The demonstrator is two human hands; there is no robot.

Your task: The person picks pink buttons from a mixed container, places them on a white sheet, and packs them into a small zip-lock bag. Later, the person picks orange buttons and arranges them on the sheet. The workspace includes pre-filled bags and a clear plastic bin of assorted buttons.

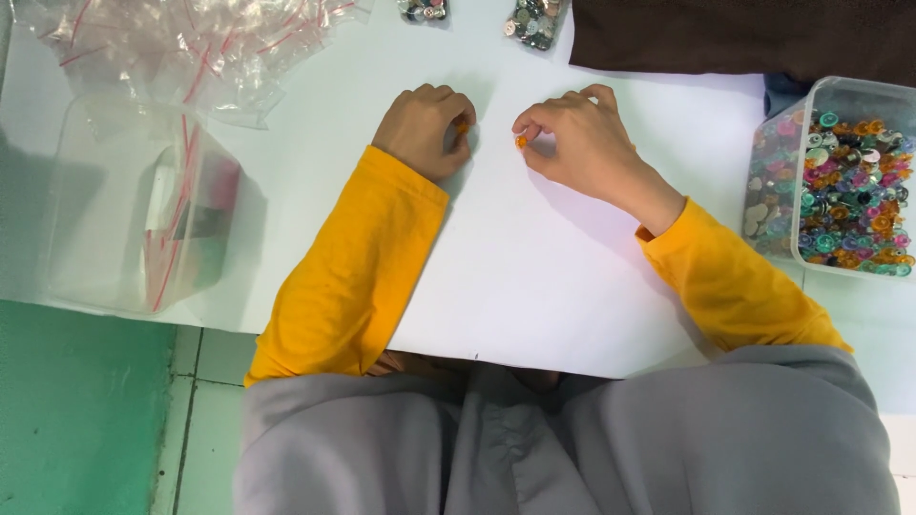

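White paper sheet (534, 277) spans mid-frame. Clear plastic tub of coloured buttons (840, 186) sits at right edge. My left hand (425, 129) is curled on one small orange button (462, 125); my right hand (582, 138) pinches another orange button (521, 141). Judged light, rigid, slippery: grip by rim.

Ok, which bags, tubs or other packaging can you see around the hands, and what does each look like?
Pile of small bags: top left, clear plastic with red strips.
Empty tub: left on the white sheet, clear, rectangular; a few such bags lie inside it.
Bead tub: right edge, clear, full of mixed coloured pieces.
Two small filled bags: top centre, cut off by the frame.
No labels, signs or screens in view.
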